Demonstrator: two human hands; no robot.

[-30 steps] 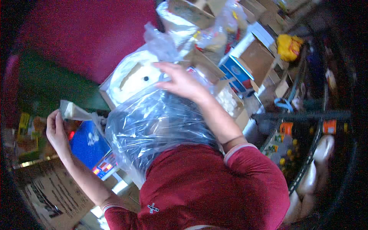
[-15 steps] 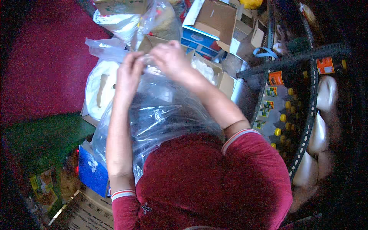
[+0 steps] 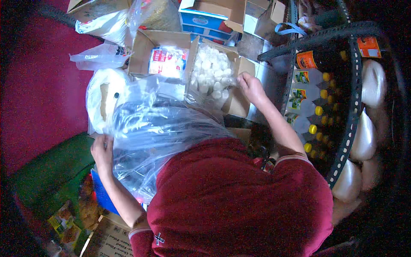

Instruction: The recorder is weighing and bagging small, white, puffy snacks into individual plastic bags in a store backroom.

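Note:
A large sheet-like piece of clear plastic (image 3: 167,124), possibly a bag, spreads in front of my body, wrinkled and shiny. My left hand (image 3: 102,149) is at its left edge, fingers curled in on the plastic, below a white roll wrapped in plastic (image 3: 95,103). Out to the right, my right hand (image 3: 252,89) pinches a thin clear edge that appears to belong to the same plastic. Those fingertips are over the right side of an open carton (image 3: 236,100) holding many small white round pieces (image 3: 209,64).
Beside that carton stands another open box (image 3: 139,53) with red-and-white packets. Farther back are a blue carton (image 3: 201,21) and filled sacks (image 3: 160,17). A dark metal rack (image 3: 317,40) at right holds yellow-capped bottles (image 3: 306,96). A brown carton (image 3: 107,240) is at lower left.
My hands were together above the plastic; they have parted, the left moving down and left, the right out to the right. The plastic is spread lower, uncovering the two open boxes.

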